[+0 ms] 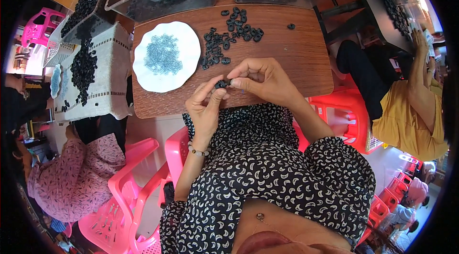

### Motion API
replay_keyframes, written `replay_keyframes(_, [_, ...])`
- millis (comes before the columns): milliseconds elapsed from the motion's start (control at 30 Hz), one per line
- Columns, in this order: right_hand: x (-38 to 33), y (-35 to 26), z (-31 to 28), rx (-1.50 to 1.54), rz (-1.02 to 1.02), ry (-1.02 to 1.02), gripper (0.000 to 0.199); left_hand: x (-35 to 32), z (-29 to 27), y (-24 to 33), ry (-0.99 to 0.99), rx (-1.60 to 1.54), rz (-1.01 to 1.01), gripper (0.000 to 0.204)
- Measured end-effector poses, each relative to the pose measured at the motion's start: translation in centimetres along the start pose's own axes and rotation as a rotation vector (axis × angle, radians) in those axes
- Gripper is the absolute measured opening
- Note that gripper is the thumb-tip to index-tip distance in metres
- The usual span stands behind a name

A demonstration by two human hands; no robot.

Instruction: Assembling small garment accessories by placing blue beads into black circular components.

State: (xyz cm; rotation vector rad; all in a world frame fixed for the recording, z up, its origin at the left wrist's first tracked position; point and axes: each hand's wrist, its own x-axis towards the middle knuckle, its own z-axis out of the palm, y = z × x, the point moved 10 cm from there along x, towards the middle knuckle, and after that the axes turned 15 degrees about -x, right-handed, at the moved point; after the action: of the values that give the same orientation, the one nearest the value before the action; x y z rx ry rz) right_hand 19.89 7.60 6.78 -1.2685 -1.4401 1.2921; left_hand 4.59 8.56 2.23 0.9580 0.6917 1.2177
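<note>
My left hand (205,103) pinches a small black ring-shaped part (221,84) between thumb and fingertips, just above the near edge of the brown wooden table (287,67). Close beside it, my right hand (263,81) has thumb and forefinger pressed together at the part's right side; whatever tiny piece they hold is too small to make out. A loose pile of similar black parts (217,46) lies beyond my hands. To their left, a white scalloped plate (191,46) carries many tiny clear bluish pieces (163,54).
Clear plastic bins (165,3) full of black parts line the table's far edge. One black part (290,26) lies apart at the right. A cloth-covered table (107,77) with more parts stands left. Co-workers sit on both sides; pink chairs (134,182) stand close by.
</note>
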Motion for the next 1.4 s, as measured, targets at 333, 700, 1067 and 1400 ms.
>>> replay_keyframes(333, [-0.3,0.7,-0.2,-0.083,0.040,0.023,0.015,-0.3,0.5,1.6,-0.036,0.132,0.104,0.031])
replay_keyframes(700, [-0.7,-0.1,0.1,-0.012,0.005,0.016,0.016,-0.7,0.3,-1.7,-0.027,-0.398,-0.188,0.036])
replay_keyframes(1067, [-1.0,-0.4,0.6,0.056,-0.011,-0.002,0.015,-0.9,1.0,-1.7,-0.045,-0.486,-0.207,0.036])
replay_keyframes(1400, [-1.2,-0.4,0.2,-0.055,0.022,0.022,0.012,-0.5,1.2,2.9,-0.063,0.219,0.141,0.031])
